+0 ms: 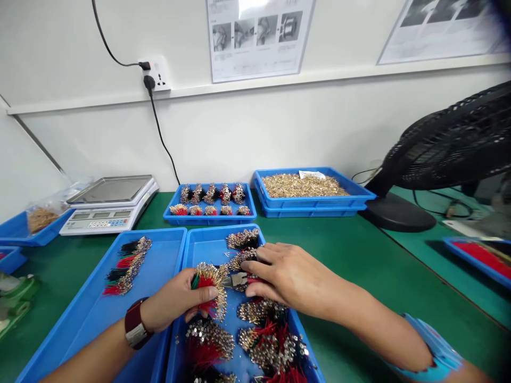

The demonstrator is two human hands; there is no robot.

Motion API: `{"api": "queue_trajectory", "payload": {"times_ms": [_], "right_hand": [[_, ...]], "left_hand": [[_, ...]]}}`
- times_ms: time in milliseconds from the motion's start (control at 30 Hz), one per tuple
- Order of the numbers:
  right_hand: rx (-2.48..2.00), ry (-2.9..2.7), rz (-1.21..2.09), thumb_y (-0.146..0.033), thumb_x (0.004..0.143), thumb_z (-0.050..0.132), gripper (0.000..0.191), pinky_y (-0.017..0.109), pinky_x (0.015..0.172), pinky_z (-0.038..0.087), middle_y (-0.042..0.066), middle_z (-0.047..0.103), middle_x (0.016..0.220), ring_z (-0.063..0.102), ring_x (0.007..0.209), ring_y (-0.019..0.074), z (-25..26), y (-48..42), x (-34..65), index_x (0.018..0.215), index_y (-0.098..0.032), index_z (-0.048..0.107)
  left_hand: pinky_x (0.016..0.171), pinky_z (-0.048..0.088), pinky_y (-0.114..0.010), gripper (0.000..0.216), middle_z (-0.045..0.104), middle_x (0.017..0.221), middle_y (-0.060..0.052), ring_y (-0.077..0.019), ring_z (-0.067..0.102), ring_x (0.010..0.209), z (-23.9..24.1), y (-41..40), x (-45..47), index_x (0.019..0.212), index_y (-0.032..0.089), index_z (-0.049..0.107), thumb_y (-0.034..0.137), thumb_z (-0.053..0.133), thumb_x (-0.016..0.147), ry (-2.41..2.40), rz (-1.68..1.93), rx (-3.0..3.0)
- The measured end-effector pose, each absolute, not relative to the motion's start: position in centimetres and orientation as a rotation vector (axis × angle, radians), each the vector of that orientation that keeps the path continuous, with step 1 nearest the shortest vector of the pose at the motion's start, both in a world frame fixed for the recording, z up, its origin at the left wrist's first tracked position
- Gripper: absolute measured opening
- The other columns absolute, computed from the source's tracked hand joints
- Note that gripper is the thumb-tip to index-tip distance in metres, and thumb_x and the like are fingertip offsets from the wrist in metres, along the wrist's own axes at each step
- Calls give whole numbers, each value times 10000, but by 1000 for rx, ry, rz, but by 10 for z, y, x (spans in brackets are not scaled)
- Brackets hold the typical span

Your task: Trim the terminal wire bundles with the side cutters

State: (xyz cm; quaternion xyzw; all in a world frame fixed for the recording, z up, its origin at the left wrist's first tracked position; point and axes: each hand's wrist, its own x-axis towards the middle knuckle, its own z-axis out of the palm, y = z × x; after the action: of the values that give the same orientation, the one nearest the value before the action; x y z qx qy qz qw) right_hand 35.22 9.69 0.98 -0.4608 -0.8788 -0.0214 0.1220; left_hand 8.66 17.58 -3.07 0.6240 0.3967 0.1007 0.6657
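Inside my left grip [178, 299], I pinch gold-tipped red-and-green wires [206, 282]; my right grip [285, 270] clasps red-handled metal pliers [237, 280], best steered gently.

Site: an assembly workshop. You work at a green bench [339, 239] with a digital scale [109, 191], blue trays [159, 255] of metal-ended wires [133, 263], loose gold parts [297, 186] and pliers [237, 280]; a sheet of captioned photos [259, 56] is posted on the wall [215, 133] facing you.

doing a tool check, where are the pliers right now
In the head view, the pliers are near the middle, in the right hand, tip pointing left toward the wire bundle in the left hand.
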Motion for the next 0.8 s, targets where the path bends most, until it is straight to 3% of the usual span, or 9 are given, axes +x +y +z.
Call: {"api": "queue_trajectory", "payload": {"times_ms": [400, 567, 800], "right_hand": [[-1325, -2621, -61, -608, 1056, 351, 517, 353, 687, 366, 59, 610, 864, 536, 756, 210, 2, 101, 352, 1045, -196, 662], [-1309, -2639, -39, -595, 1064, 352, 508, 339, 635, 312, 44, 590, 795, 502, 702, 184, 5, 101, 352, 928, -191, 628], [-1330, -2614, -79, -578, 1073, 345, 499, 341, 626, 294, 40, 574, 782, 490, 681, 171, 3, 101, 351, 908, -187, 606]], "left_hand": [[365, 296, -172, 534, 608, 579, 66, -67, 449, 436, -27, 177, 89, 866, 181, 585, 647, 800, 718, 836, 161, 1405], [387, 282, -192, 491, 636, 605, 49, -60, 388, 414, -27, 177, 88, 859, 181, 594, 649, 727, 796, 836, 193, 1424], [466, 310, -223, 489, 661, 638, 37, -64, 408, 428, -29, 173, 91, 840, 188, 539, 658, 673, 846, 976, 343, 1488]]}}
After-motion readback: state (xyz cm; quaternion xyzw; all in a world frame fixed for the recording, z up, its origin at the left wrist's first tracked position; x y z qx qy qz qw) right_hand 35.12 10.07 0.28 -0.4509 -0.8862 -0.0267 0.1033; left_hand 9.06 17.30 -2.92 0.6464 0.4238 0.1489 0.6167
